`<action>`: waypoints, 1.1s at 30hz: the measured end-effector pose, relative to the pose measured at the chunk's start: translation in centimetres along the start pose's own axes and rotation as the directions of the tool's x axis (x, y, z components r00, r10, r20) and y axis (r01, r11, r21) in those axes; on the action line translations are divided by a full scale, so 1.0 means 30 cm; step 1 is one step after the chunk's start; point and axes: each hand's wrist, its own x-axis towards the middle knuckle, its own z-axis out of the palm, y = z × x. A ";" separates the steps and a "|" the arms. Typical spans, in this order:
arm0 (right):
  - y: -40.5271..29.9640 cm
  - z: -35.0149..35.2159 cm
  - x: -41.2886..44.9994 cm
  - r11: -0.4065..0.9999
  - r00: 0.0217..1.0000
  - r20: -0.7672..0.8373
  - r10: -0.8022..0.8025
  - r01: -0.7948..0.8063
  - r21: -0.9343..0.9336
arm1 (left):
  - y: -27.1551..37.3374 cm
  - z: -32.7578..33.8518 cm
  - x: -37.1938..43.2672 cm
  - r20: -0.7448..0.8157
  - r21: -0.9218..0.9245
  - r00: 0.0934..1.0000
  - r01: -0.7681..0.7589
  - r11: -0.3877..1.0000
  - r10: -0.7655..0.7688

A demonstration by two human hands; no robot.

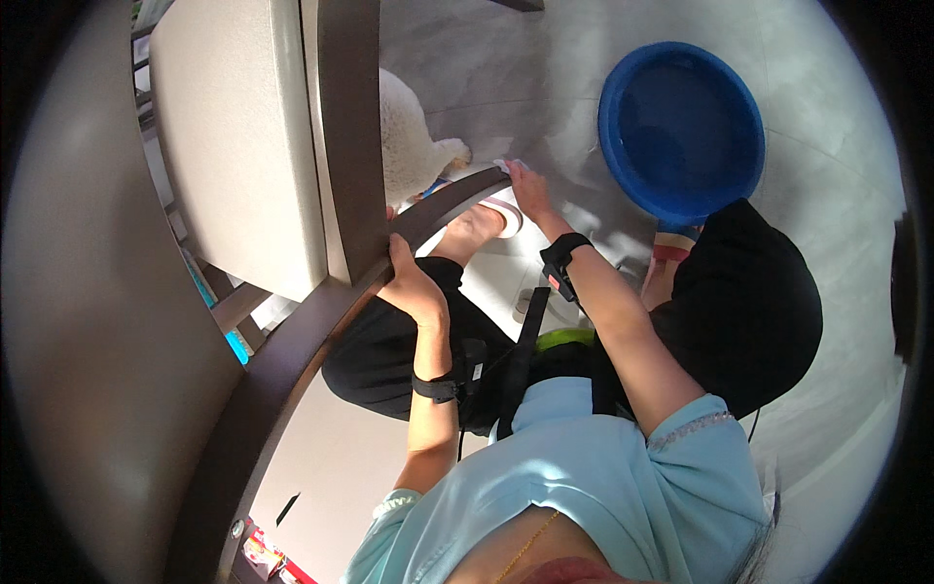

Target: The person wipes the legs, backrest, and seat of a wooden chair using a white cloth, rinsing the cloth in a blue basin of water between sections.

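A chair with a dark curved wooden frame and a beige padded seat stands close on my left. My left hand grips the frame near where a straight wooden bar joins it, thumb on the near side and fingers mostly hidden behind. At the far tip of the curved piece, my right hand holds a white cloth or wipe against the wood. Only a small edge of that cloth shows.
To the right, a round blue basin that seems to hold water sits on the grey tiled floor. Behind the chair bar is a white, curly-coated animal, partly hidden. A red printed package lies at the lower left.
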 end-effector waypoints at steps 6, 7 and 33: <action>-0.007 0.037 0.044 0.994 0.997 -0.011 -0.076 0.075 -0.080 | 0.007 0.003 -0.002 0.026 0.013 1.000 -0.017 1.000 0.016; -0.019 0.035 0.044 0.994 0.996 -0.011 -0.083 0.082 -0.078 | 0.004 0.002 0.000 0.022 0.011 1.000 -0.022 1.000 0.022; -0.647 -0.138 -0.187 0.810 0.897 0.398 -0.192 -0.085 0.581 | -0.056 -0.121 -0.003 0.437 -0.251 0.900 0.127 0.960 -0.005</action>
